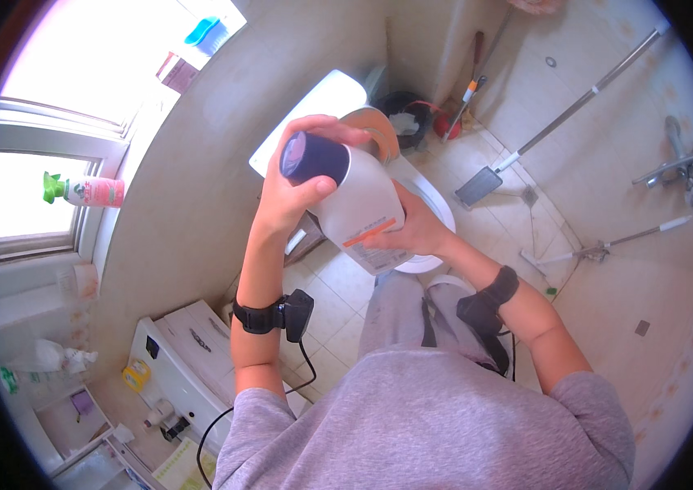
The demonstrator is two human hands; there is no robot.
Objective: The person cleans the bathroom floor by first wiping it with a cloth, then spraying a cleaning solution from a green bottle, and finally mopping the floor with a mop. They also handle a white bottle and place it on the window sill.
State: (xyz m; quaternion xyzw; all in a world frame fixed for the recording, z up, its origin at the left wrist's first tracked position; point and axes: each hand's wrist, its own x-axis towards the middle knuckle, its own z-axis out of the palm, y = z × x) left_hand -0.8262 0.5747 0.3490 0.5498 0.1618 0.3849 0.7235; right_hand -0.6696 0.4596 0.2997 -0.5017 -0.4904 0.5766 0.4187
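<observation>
A big white plastic bottle with a dark blue cap and an orange stripe on its label is held up tilted in front of me, over the toilet. My left hand is wrapped round the cap, thumb on the near side and fingers over the far side. Lower down, my right hand grips the side of the bottle's body, its fingers reaching across the label. The cap sits on the bottle. Its opening is hidden.
Behind the toilet stands a black bin. A floor squeegee leans on the right wall, near a metal tap. On the left, a pink pump bottle stands at the window, and a white cabinet is below.
</observation>
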